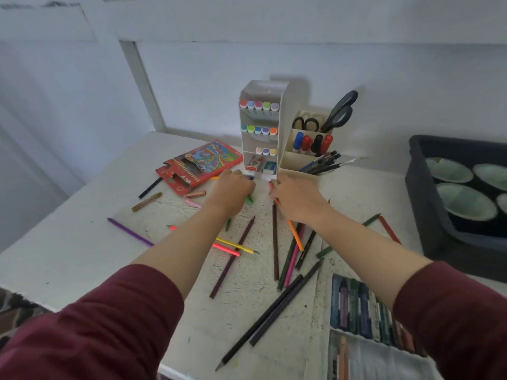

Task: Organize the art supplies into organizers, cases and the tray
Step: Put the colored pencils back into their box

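Reaching with both hands toward foot of white marker organizer [260, 127] at back of surface [68, 242]. Left hand [233, 187] curled palm-down over green pencil [249, 200]; grip impossible to tell. Right hand [295, 198] pinching red stick [271, 184]. Loose coloured pencils [275, 242] scattered beneath forearms.

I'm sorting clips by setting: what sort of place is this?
Probably a home art or craft desk: coloured pencils lie scattered on a white table, a marker organizer stands at the back, and scissors sit in a holder beside it.
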